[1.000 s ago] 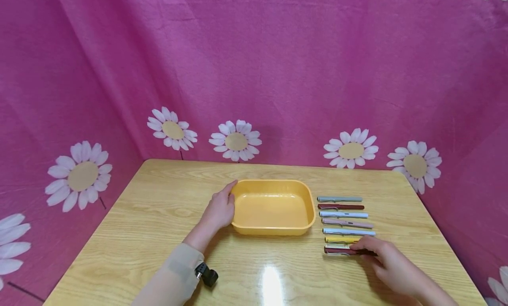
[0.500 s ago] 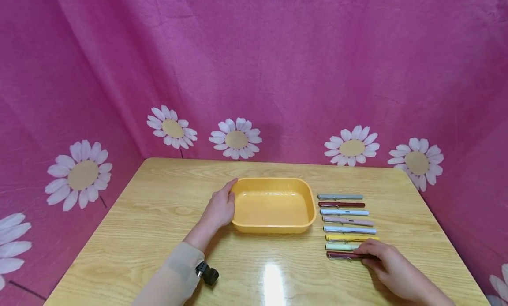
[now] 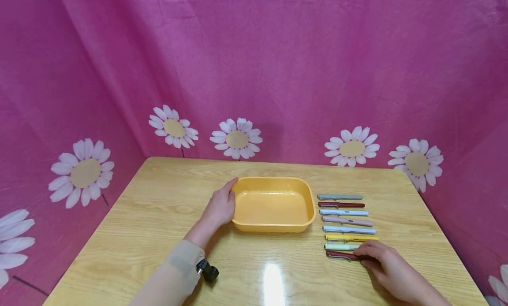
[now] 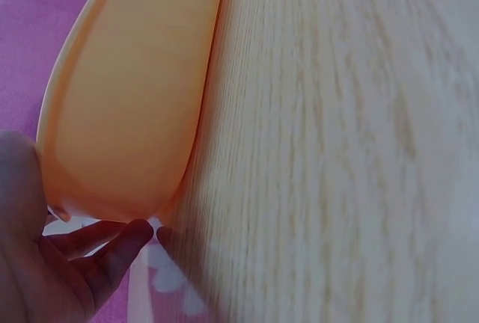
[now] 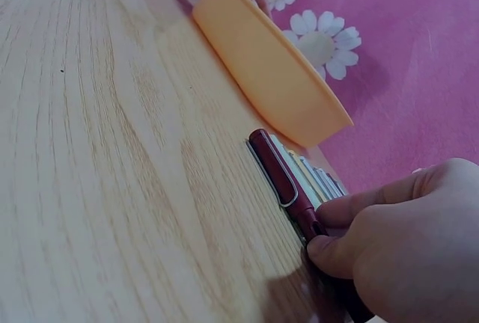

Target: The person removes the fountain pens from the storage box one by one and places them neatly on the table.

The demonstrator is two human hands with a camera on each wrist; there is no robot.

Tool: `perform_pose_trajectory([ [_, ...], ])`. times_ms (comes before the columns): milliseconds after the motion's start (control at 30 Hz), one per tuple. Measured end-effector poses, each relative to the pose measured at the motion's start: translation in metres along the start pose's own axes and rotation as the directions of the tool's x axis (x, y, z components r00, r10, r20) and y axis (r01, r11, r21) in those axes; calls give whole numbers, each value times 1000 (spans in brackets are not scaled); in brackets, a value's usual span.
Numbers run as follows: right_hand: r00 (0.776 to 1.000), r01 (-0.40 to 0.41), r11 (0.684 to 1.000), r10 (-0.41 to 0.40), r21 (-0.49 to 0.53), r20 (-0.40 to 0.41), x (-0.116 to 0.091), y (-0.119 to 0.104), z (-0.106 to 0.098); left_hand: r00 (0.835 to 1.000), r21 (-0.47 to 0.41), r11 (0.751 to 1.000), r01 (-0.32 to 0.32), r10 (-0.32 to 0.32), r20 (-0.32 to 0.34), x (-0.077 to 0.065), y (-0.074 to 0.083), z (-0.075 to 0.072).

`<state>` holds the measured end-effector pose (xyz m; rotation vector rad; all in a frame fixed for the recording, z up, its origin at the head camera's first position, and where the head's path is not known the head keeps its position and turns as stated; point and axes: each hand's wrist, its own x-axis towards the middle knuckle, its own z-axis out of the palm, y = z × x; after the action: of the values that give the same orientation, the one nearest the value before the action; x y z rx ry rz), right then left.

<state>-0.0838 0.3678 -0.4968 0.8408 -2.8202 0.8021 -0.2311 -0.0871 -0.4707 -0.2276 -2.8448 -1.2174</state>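
A yellow plastic basin point(image 3: 274, 229) sits on the wooden table, bare inside. My left hand point(image 3: 219, 207) grips its left end, with fingers at the rim and along the outer wall in the left wrist view. To the right of the basin, several capped pens lie side by side in a column. My right hand point(image 3: 382, 264) pinches the nearest one, a dark red pen point(image 5: 278, 170) with a metal clip, between thumb and fingers. Just beyond it lies a light green pen point(image 3: 339, 247), its right part hidden by the hand, and then a yellow pen point(image 3: 349, 238).
Farther back in the column lie white, pinkish, dark red and grey-blue pens, the grey-blue pen point(image 3: 340, 197) being farthest. A pink cloth point(image 3: 293, 76) with daisy prints hangs behind and beside the wooden table point(image 3: 158, 187). A small black device point(image 3: 207, 271) is on my left sleeve.
My right hand has shifted the dark red pen slightly toward the near edge, so more of the light green pen shows. My left hand and the basin stay in place.
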Motion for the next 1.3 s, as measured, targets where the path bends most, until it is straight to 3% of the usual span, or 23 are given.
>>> perform_pose_trajectory([
  [600,981,72,995,-82,-66,-175,-6,8,13,1000,-31,999,7,-7,11,0,-2,3],
  [800,987,55,998,-59,-30,-152,-4,9,11,999,-35,999,32,-32,10,1,-2,2],
  [1033,986,84,996,-87,-22,-143,-7,13,9,999,-35,999,30,-29,27,2,0,2],
  [1300,988,83,996,-84,-10,-129,-3,16,9,1000,-27,1000,-10,10,26,5,-4,-1],
])
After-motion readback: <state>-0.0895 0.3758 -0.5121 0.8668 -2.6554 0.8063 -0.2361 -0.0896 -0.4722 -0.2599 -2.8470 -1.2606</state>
